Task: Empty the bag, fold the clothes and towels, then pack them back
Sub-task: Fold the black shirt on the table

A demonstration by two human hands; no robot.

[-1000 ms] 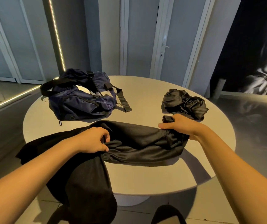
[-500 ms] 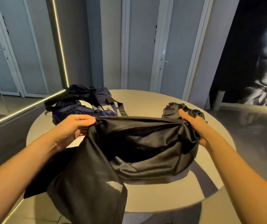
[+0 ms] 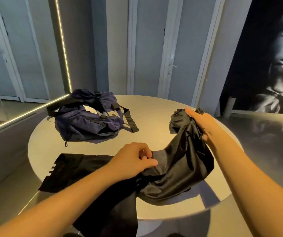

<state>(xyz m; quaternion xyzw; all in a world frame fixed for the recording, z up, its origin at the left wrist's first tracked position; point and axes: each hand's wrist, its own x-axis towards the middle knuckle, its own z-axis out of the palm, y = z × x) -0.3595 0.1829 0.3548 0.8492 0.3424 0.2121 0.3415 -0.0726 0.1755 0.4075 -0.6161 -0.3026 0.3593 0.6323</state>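
Your left hand (image 3: 133, 161) pinches the black garment (image 3: 180, 170) with curled fingers near the front of the table (image 3: 154, 113), while your right hand (image 3: 204, 124) grips its bunched end, raised off the surface. The navy bag (image 3: 86, 122) lies at the back left, apart.

No readable text, bag (image 3: 86, 122) mark (image 3: 113, 114) (blurred)

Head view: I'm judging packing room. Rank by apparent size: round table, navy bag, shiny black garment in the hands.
Largest: round table.
Then shiny black garment and navy bag: they look alike, and the garment is nearer the camera, so I won't rank them.
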